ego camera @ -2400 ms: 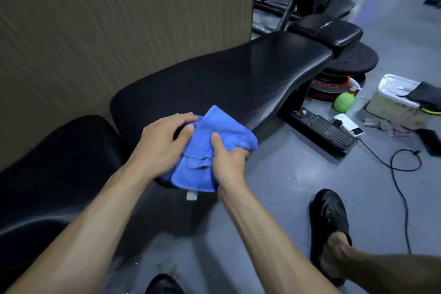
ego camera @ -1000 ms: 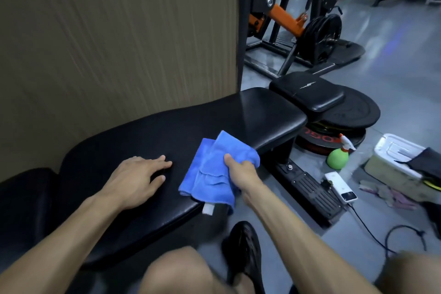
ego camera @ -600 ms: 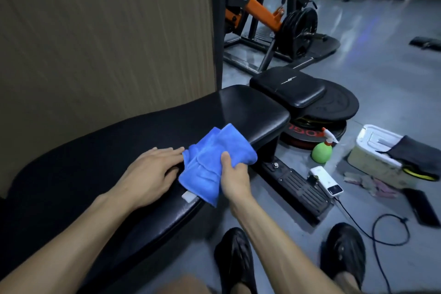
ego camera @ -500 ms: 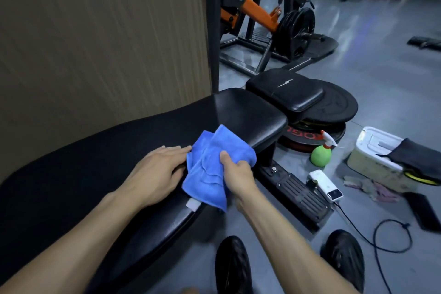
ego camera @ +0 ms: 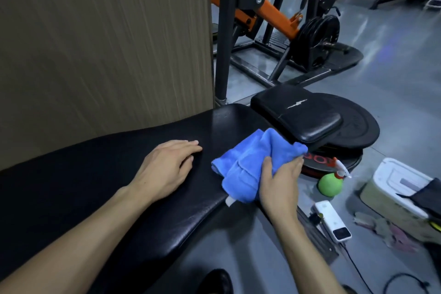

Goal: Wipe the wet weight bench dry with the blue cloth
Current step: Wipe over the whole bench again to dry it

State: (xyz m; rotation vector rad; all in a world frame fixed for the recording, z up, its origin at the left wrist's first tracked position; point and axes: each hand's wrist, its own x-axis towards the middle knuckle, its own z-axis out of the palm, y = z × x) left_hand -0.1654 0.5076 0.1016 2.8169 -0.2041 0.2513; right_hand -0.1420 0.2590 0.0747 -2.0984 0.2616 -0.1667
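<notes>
Gym floor, black weight bench (ego camera: 100, 174): right hand (ego camera: 280, 184) clutches blue cloth (ego camera: 250, 162) at pad's end, left hand (ego camera: 167, 167) flat, bracing; overlapping firm passes probably best, wetness unclear.

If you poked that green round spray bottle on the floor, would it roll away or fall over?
The green spray bottle has a ball-shaped body, so a poke would probably tip it and let it roll across the smooth floor. The white trigger head on top likely makes it wobble and curve rather than roll straight. How full it is cannot be seen.
</notes>
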